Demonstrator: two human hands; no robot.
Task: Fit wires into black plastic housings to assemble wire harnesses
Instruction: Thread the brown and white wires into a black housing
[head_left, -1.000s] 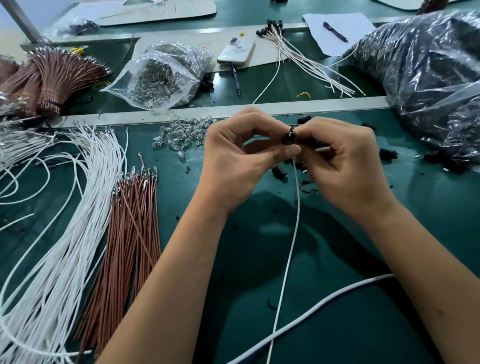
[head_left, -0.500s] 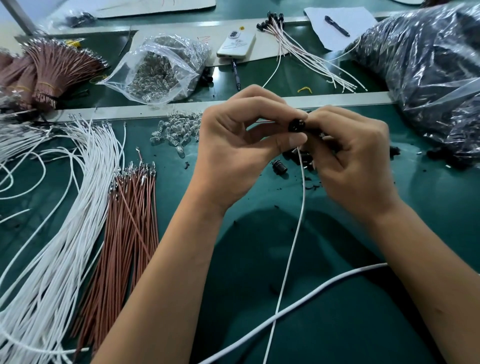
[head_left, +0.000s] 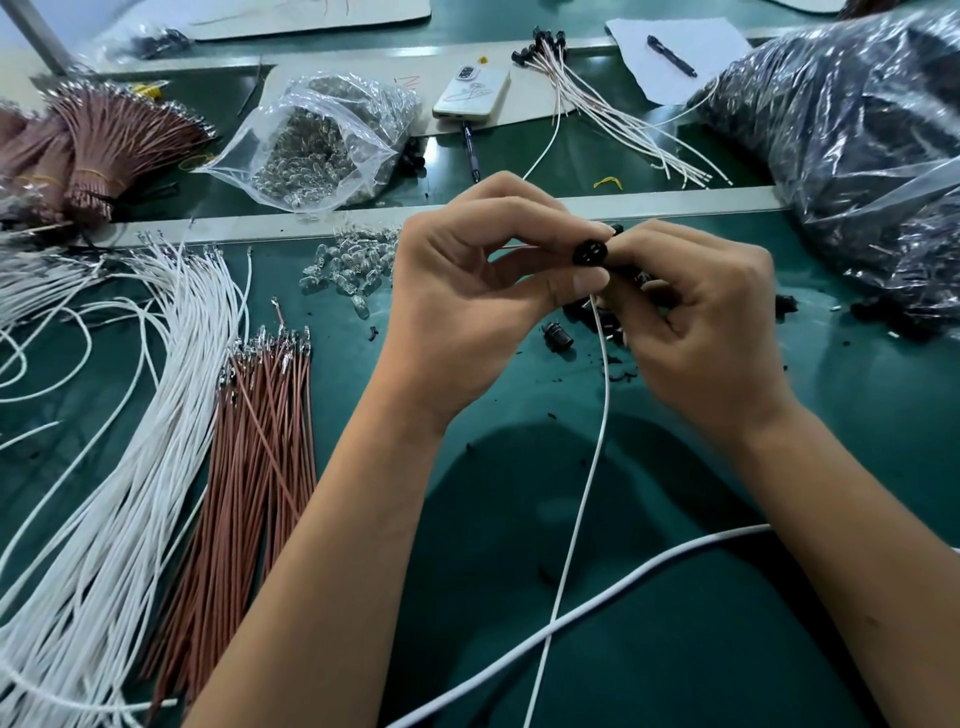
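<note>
Head view: both hands are up over the green table (head_left: 675, 623), meeting at a small round black housing (head_left: 589, 253). Left hand (head_left: 467, 317) has its fingers curled, thumb and forefinger tips closing in on the housing's left side. Right hand (head_left: 696, 322) is curled too, fingertips pinching the housing from the right, and a thin white wire (head_left: 597, 431) drops from under that grip, hanging down and toward the near edge of the table. It crosses over a thicker white cable (head_left: 623, 603) lying on the table.

More loose housings (head_left: 558, 335) sit on the table just below the hands. To the left, a sheaf of white wires (head_left: 130, 467) sweeps across the table, with a bundle of brown wires (head_left: 249, 467) right beside it. Small clear bulbs (head_left: 353, 265) are scattered near the left hand. Farther back: a clear bag (head_left: 322, 145) of bulbs, a phone (head_left: 471, 96), finished harnesses (head_left: 613, 114), tied brown bundles (head_left: 104, 145) at far left, and a big dark plastic bag (head_left: 857, 156) at right.
</note>
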